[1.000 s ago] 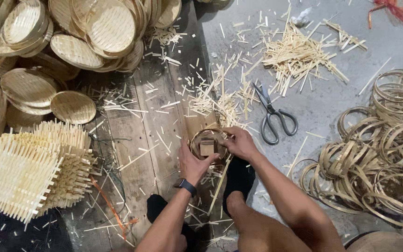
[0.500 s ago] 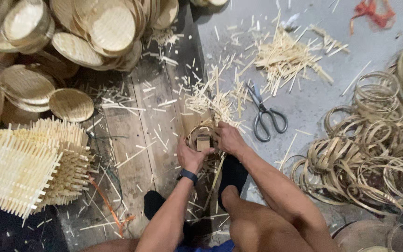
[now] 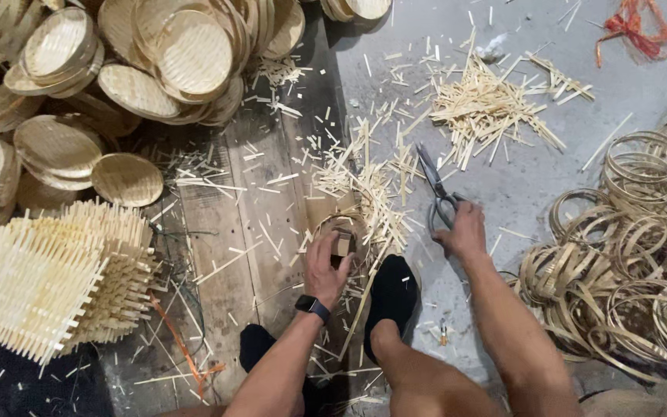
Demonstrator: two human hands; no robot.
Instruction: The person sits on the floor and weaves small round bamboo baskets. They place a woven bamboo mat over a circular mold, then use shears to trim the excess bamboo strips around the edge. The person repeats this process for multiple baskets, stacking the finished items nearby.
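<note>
L hand point(image 3: 326, 266) is closed over a small round bamboo ring piece point(image 3: 343, 235) w/ a little wood block inside, pressed to the plank floor point(image 3: 233, 216) mid-scene, just far of the black-socked foot point(image 3: 392, 297). R hand point(image 3: 463, 230) is curled around the handles of the scissors point(image 3: 435, 189), blades pointing far. Looks mid-job: finished woven lids point(image 3: 187, 50) piled far left, woven mats point(image 3: 48, 282) near left, loose hoops point(image 3: 634, 255) right unused, so lots left. Trimmed splints point(image 3: 488, 108) litter the floor.
</note>
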